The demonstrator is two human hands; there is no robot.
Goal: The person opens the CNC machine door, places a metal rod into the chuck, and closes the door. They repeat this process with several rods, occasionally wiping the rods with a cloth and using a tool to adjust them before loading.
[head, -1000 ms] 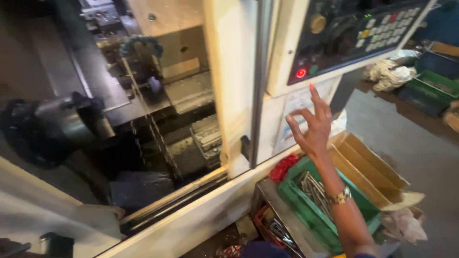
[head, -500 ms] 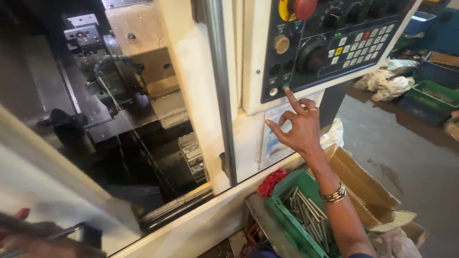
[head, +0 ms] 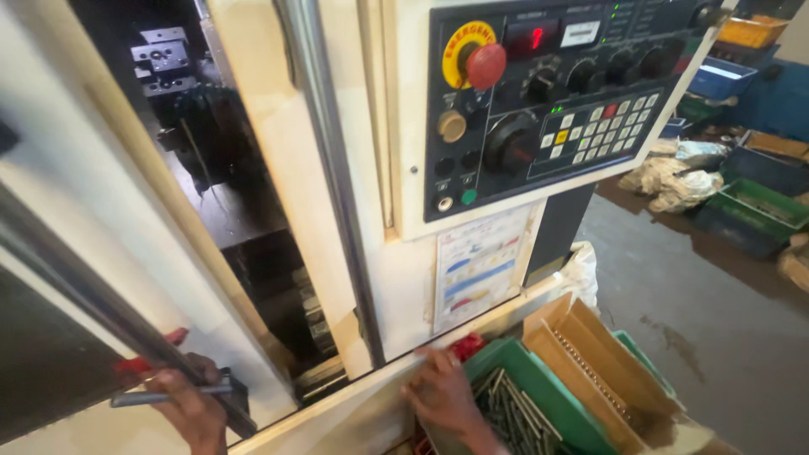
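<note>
My left hand point(head: 192, 404) grips the metal handle point(head: 168, 394) of the machine's sliding door point(head: 93, 253) at the lower left; the door covers most of the opening. My right hand point(head: 442, 394) rests low on the machine's cream front ledge point(head: 354, 404), fingers bent, beside a green crate point(head: 539, 396) of thin metal rods point(head: 514, 417). It holds nothing that I can see. Above it is the black control panel point(head: 548, 109) with a red emergency button point(head: 484, 66), knobs and a keypad.
A cardboard box point(head: 590, 371) leans against the green crate. A paper chart point(head: 480, 265) hangs under the panel. Rags point(head: 674, 181) and blue and green bins point(head: 750, 211) lie on the concrete floor to the right. Dark machine tooling point(head: 211, 126) shows through the door gap.
My right hand dropped from the control panel to the ledge by the green crate. My left hand came into view on the door handle, and the door has slid right, narrowing the opening.
</note>
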